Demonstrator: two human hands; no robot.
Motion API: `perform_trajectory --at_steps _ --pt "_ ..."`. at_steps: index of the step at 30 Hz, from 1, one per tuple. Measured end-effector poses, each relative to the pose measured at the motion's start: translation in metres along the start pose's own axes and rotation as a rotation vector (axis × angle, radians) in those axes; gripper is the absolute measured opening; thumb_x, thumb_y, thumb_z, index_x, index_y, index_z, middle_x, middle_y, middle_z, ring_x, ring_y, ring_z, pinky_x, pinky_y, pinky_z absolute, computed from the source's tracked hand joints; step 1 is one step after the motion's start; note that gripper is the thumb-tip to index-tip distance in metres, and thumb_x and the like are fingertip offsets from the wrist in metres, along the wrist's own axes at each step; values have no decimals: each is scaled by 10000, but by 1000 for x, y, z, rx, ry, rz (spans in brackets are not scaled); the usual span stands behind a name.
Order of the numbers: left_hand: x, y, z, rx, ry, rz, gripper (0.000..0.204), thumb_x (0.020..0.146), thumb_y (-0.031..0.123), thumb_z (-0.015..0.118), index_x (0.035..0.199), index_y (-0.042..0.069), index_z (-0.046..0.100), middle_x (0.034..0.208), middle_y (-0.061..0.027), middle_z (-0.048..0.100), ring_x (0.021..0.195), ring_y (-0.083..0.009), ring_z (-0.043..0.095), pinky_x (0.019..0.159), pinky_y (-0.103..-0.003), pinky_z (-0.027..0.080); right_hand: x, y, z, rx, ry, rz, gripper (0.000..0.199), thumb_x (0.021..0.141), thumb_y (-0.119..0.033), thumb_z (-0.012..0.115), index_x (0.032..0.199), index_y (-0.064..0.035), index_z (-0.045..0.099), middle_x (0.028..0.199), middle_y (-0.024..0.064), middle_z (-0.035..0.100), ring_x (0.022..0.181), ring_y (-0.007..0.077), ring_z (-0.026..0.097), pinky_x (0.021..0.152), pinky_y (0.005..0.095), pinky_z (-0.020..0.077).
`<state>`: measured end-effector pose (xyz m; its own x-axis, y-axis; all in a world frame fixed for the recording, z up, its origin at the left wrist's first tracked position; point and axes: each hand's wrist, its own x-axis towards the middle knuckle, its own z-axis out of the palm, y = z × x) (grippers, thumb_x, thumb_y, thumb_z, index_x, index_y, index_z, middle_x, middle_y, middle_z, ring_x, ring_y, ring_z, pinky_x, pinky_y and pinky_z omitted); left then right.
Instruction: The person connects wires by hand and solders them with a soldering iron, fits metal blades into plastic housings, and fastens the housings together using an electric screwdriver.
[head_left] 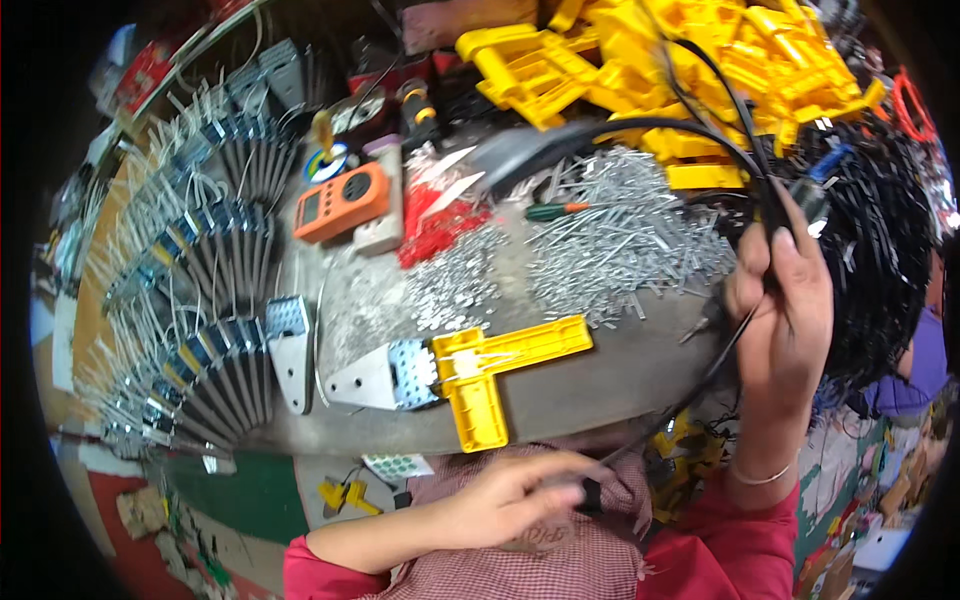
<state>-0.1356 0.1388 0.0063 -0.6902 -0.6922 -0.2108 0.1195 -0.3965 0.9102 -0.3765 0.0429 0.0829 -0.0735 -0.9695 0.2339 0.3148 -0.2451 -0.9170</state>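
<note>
Raised on the right, my right hand (785,295) is closed around a black cable (650,124). From the grip, one length arches left over the table to a motion-blurred dark end; another runs down toward my lap. My left hand (515,500) is low in front of my checked apron, with fingers stretched and slightly apart. The cable's lower stretch reaches its fingertips, and blur hides whether they touch. Between the hands and the heaps lies a yellow plastic housing (475,400), joined at its left to a grey plug-like piece (375,378) with a perforated blue-grey part and white wires.
Yellow housings (730,60) pile at the back right, beside a black cable bundle (880,270). Metal pins (610,235), a green screwdriver (547,211), red bits (440,220) and an orange meter (342,204) lie mid-table. Rows of grey wired pieces (235,250) fill the left.
</note>
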Motion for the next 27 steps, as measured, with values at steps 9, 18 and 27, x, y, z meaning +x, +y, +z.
perform_trajectory --at_steps 9,18,27 --pt "10 13 -13 1365 410 432 177 776 176 670 898 62 609 740 -25 542 645 -198 600 555 -317 470 -72 45 10 -1097 -844 -100 405 755 -95 735 1152 -96 655 956 99 639 950 272 631 937 454 476" --pt "5 54 -41 1445 373 343 201 792 169 695 952 62 637 754 -48 576 669 -226 624 602 -340 489 -50 70 17 -671 -682 -41 104 817 -39 674 913 -31 632 688 77 598 554 208 567 500 316 437" --pt "125 83 -186 1831 722 358 90 775 83 675 859 51 672 903 -112 629 901 -303 616 797 -425 492 -61 111 15 115 -296 210 201 1005 -157 485 903 16 479 842 97 543 614 108 545 504 224 446"
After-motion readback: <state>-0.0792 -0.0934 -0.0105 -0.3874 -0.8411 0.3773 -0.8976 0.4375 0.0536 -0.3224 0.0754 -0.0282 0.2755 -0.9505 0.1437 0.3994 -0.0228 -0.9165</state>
